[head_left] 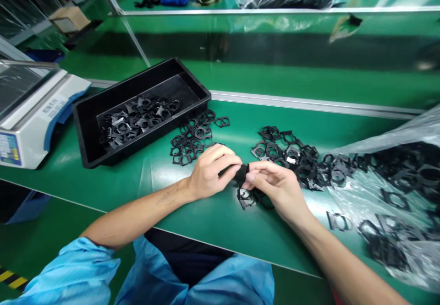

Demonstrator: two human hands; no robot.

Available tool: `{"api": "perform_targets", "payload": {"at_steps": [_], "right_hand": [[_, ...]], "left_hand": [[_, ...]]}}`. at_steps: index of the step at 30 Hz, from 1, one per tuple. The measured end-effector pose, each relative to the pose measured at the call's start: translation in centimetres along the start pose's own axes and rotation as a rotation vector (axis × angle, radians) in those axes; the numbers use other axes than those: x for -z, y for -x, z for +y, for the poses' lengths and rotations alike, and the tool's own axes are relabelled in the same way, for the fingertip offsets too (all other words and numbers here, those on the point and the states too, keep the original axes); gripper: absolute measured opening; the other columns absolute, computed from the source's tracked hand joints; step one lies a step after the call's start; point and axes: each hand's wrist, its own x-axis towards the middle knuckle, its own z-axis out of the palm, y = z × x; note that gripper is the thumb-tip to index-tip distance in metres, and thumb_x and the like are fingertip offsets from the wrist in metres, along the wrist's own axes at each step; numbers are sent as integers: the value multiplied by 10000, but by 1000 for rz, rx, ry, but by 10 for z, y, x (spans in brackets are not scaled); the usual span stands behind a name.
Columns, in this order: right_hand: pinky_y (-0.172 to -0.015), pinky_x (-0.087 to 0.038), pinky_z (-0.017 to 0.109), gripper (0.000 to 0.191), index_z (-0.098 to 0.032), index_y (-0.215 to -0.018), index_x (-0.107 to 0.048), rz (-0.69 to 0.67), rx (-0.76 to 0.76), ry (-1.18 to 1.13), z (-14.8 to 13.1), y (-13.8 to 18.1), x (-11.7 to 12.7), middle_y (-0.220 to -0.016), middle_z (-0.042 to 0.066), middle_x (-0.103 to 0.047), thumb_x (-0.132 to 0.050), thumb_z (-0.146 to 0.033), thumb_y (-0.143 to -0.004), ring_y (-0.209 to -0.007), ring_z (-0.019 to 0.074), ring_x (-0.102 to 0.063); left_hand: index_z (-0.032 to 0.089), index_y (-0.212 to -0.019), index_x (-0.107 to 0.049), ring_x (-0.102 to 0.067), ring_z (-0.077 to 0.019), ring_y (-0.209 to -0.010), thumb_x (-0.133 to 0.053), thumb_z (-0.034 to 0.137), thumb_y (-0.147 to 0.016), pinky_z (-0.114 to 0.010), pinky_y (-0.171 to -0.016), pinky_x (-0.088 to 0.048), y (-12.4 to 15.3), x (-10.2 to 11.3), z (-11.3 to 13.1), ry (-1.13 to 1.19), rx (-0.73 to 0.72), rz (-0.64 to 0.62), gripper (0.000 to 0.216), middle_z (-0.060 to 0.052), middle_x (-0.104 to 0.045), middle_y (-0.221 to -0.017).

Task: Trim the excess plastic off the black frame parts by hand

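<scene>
The left hand (213, 172) and the right hand (278, 188) meet at mid-bench, thumbs and fingertips pressed together in a pinch on a black frame piece (242, 173), the piece's upper edge showing between them. Further black frames (245, 198) lie directly below the pinch; whether these connect to the pinched piece cannot be determined. The operation in hand is manual handling of this piece at close range. Adjacent stock comprises a loose pile of frames (194, 135) left of the hands, a second pile (288, 151) beyond the right hand, and more frames inside a clear plastic bag (347, 199) at right. A black tray (165, 79) with an inner liner holding frames stands farther left, beside a white bench scale (44, 108). The work surface is a green bench mat (206, 225), bounded at the far side by a metal rail (309, 105), with a glass partition (240, 39) beyond
</scene>
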Motion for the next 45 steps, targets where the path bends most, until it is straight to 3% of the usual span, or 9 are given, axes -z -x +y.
{"api": "perform_targets", "payload": {"at_steps": [14,18,30,37,41,45], "right_hand": [[-582,-580,265,319,-198,-839,-682,129,143,133,7,-1,2,-655,1,-685,-842,-464,-762,-577,161,-694],[-607,-578,268,348,-205,-843,-680,104,169,133,6,2,0,-661,-2,-683,-850,-494,-749,-589,161,-693],[-651,-592,304,371,-214,-873,-684,83,200,193,6,5,-1,-682,8,-687,-819,-543,-769,-618,183,-696],[-677,-599,310,331,-219,-899,-681,56,215,237,5,5,0,-738,22,-700,-771,-529,-826,-662,188,-701],[-603,-559,271,250,-217,-817,-673,103,304,373,6,5,0,-728,13,-668,-761,-447,-857,-634,159,-639],[-619,-554,289,150,-222,-807,-672,157,460,489,4,7,1,-750,25,-663,-709,-328,-908,-647,162,-616]], "left_hand": [[183,-938,-632,-615,-153,-774,-593,160,-945,-289,-733,-507,2,1,1,14,-58,-3,46,-45,-675,-850],[181,-919,-637,-604,-155,-763,-582,177,-958,-293,-726,-502,2,0,0,-20,-34,-48,68,-45,-670,-830],[178,-922,-646,-616,-149,-770,-597,167,-948,-281,-730,-524,2,-1,0,-12,-26,-21,56,-40,-660,-827],[182,-983,-643,-696,-154,-902,-560,136,-963,-283,-837,-581,4,-1,-1,59,-21,-35,97,-66,-716,-949],[186,-1012,-647,-711,-136,-887,-563,114,-960,-248,-815,-589,7,-1,0,46,-82,-60,122,-58,-727,-970],[177,-1056,-616,-716,-171,-962,-634,175,-937,-294,-853,-599,5,-1,3,91,-65,17,120,-85,-735,-1015]]}}
